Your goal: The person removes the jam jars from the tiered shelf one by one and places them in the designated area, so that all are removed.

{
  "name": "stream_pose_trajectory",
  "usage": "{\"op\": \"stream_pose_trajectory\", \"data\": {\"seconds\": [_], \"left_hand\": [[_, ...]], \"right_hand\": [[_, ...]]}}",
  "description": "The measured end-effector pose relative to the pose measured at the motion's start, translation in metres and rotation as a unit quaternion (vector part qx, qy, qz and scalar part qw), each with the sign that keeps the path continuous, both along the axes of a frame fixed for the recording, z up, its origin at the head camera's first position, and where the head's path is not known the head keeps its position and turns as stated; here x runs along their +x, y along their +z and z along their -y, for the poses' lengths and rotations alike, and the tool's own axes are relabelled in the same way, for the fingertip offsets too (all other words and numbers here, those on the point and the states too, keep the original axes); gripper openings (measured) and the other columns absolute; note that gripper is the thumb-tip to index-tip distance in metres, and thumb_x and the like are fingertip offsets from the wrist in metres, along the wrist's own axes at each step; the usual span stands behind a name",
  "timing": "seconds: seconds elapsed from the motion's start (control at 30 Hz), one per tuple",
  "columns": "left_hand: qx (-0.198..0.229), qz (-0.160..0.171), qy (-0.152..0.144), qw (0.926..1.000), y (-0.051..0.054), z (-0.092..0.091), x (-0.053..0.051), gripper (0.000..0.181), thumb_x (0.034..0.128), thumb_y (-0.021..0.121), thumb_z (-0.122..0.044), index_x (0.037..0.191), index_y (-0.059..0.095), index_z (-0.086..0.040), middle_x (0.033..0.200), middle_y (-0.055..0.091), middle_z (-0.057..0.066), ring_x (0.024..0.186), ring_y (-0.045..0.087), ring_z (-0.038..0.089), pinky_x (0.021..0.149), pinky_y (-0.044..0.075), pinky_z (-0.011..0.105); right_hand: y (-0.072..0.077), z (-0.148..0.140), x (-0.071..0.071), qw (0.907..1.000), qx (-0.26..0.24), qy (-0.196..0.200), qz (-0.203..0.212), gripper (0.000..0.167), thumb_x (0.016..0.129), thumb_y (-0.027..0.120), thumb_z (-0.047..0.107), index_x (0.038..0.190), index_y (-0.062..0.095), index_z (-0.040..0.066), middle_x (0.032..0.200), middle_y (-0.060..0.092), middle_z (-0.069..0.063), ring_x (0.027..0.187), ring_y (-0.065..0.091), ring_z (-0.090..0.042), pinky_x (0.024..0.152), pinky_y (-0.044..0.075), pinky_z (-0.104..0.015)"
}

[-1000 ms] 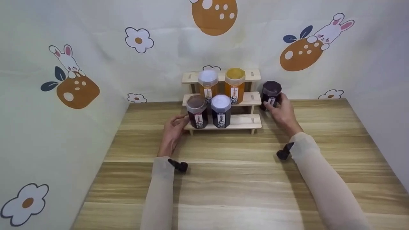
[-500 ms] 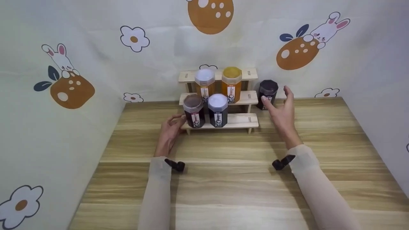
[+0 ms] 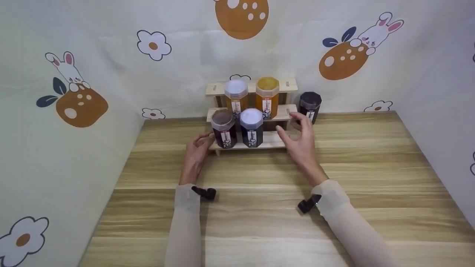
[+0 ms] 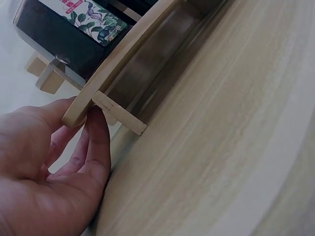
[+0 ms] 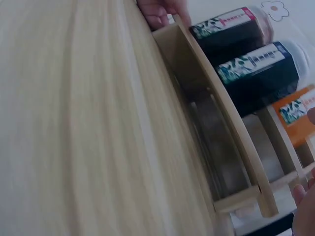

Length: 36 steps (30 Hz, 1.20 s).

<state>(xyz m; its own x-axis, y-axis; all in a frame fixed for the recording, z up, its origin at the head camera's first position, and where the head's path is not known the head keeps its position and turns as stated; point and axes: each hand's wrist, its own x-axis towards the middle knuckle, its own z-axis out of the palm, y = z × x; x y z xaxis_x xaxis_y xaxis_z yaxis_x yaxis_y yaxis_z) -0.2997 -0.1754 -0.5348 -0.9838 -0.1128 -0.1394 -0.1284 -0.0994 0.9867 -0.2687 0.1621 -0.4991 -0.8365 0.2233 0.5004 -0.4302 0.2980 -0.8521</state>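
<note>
A three-tier wooden display rack stands against the back wall. My left hand pinches the left end of its lowest step, thumb above and fingers below, as the left wrist view shows at the step's end. My right hand has its fingers spread beside the rack's right end and holds nothing. On the lowest step stand a dark jar with a brownish lid and a dark jar with a white lid. Behind them are an orange jar with a white lid and an orange jar with a yellow lid.
Another dark jar stands on the wood-grain table to the right of the rack, its lower part partly hidden by my right fingers. Patterned cloth walls rise at the back and both sides.
My right hand has let go of the dark jar on the table and moved left and nearer to the rack's right end. The left hand stays on the rack.
</note>
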Motion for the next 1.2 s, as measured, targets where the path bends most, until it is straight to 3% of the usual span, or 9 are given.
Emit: {"op": "stream_pose_trajectory", "data": {"seconds": [0.13, 0.33, 0.6, 0.83, 1.0, 1.2], "left_hand": [[0.005, 0.001, 0.001, 1.0000, -0.001, 0.000, 0.002, 0.038, 0.1016, 0.080, -0.027, 0.132, 0.070, -0.007, 0.126, 0.076, 0.011, 0.115, 0.069, 0.017, 0.089, 0.059, 0.027], [0.010, -0.001, 0.009, 0.9999, -0.001, -0.001, 0.002, 0.039, 0.1006, 0.081, -0.026, 0.132, 0.070, -0.006, 0.129, 0.076, 0.012, 0.117, 0.070, 0.018, 0.088, 0.059, 0.026], [-0.013, 0.001, 0.015, 0.9998, -0.001, -0.001, 0.002, 0.044, 0.0999, 0.082, -0.033, 0.133, 0.069, -0.007, 0.127, 0.076, 0.012, 0.111, 0.072, 0.017, 0.087, 0.058, 0.026], [-0.029, 0.000, 0.015, 0.9995, -0.002, -0.001, 0.004, 0.045, 0.0999, 0.081, -0.034, 0.134, 0.070, -0.007, 0.129, 0.076, 0.013, 0.114, 0.072, 0.018, 0.087, 0.059, 0.025], [-0.029, 0.003, 0.016, 0.9994, -0.002, 0.000, 0.003, 0.044, 0.1009, 0.080, -0.032, 0.135, 0.069, -0.007, 0.133, 0.075, 0.015, 0.117, 0.072, 0.020, 0.088, 0.059, 0.025], [-0.025, -0.008, 0.023, 0.9994, -0.003, -0.002, 0.002, 0.042, 0.1012, 0.080, -0.029, 0.132, 0.071, -0.002, 0.128, 0.076, 0.015, 0.111, 0.071, 0.017, 0.084, 0.059, 0.023]], "right_hand": [[-0.004, 0.012, 0.000, 0.9996, -0.008, 0.027, -0.008, 0.056, 0.095, 0.087, 0.023, 0.142, 0.062, 0.006, 0.144, 0.061, -0.009, 0.134, 0.059, -0.037, 0.114, 0.051, -0.055], [-0.007, 0.028, 0.000, 0.9979, -0.013, 0.064, 0.007, 0.057, 0.096, 0.086, 0.027, 0.143, 0.062, 0.008, 0.140, 0.066, -0.012, 0.131, 0.063, -0.033, 0.111, 0.054, -0.053], [-0.008, 0.047, 0.001, 0.9900, 0.034, 0.112, 0.078, 0.081, 0.091, 0.090, 0.043, 0.156, 0.052, 0.013, 0.149, 0.060, -0.010, 0.130, 0.064, -0.029, 0.113, 0.055, -0.045], [-0.008, 0.062, 0.002, 0.9845, 0.082, 0.081, 0.132, 0.101, 0.082, 0.093, 0.057, 0.160, 0.047, 0.012, 0.160, 0.055, -0.013, 0.140, 0.060, -0.033, 0.120, 0.048, -0.051], [-0.010, 0.068, 0.002, 0.9850, 0.108, 0.048, 0.126, 0.096, 0.083, 0.093, 0.053, 0.158, 0.049, 0.010, 0.157, 0.059, -0.015, 0.139, 0.061, -0.033, 0.120, 0.048, -0.050], [-0.010, 0.070, 0.002, 0.9861, 0.120, 0.032, 0.110, 0.093, 0.084, 0.093, 0.050, 0.155, 0.052, 0.006, 0.152, 0.063, -0.018, 0.130, 0.068, -0.034, 0.111, 0.056, -0.046]]}}
